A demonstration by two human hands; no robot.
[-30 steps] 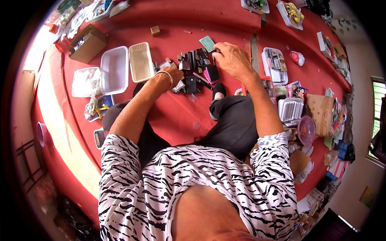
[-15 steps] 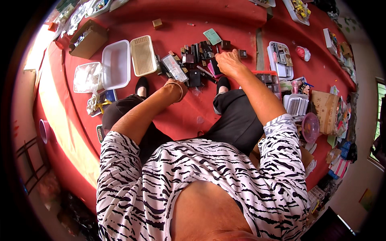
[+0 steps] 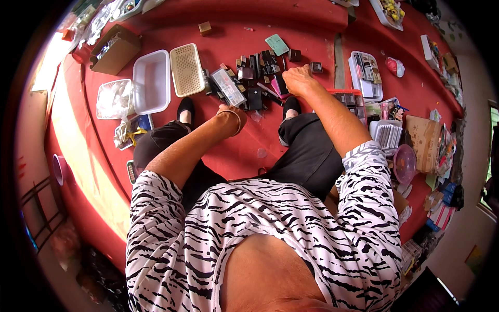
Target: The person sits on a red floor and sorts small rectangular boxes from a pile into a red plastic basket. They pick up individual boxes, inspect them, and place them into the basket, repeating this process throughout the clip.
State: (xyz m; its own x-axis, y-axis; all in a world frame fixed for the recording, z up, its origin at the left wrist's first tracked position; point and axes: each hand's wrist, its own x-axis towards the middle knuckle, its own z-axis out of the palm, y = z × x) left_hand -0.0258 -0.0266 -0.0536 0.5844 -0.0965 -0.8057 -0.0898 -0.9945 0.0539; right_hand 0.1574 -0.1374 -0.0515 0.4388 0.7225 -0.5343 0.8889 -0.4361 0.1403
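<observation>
My left hand (image 3: 228,118) is closed, its fingers curled at the near end of a clear oblong plastic case (image 3: 227,87) with pale contents. Whether it grips anything is hidden. My right hand (image 3: 300,80) bends down with fingers drawn together at the right side of a pile of small black boxes (image 3: 264,63). What those fingers hold cannot be made out; a thin dark stick (image 3: 284,63) shows just beyond them. Beside the fingertips lie a bright pink flat item (image 3: 279,87) and a long dark tube (image 3: 270,93). A black square compact-like box (image 3: 254,99) lies between my hands.
Left of the pile stand a cream perforated basket (image 3: 187,70), a white tub (image 3: 151,82) and a cardboard box (image 3: 115,51). To the right are a white tray (image 3: 365,76), a red-edged compartment box (image 3: 349,99) and a purple bowl (image 3: 404,162). A green card (image 3: 276,44) lies beyond.
My left hand has drawn back slightly toward me from the clear case. My right hand stays at the pile with only a small shift. The view has moved a little.
</observation>
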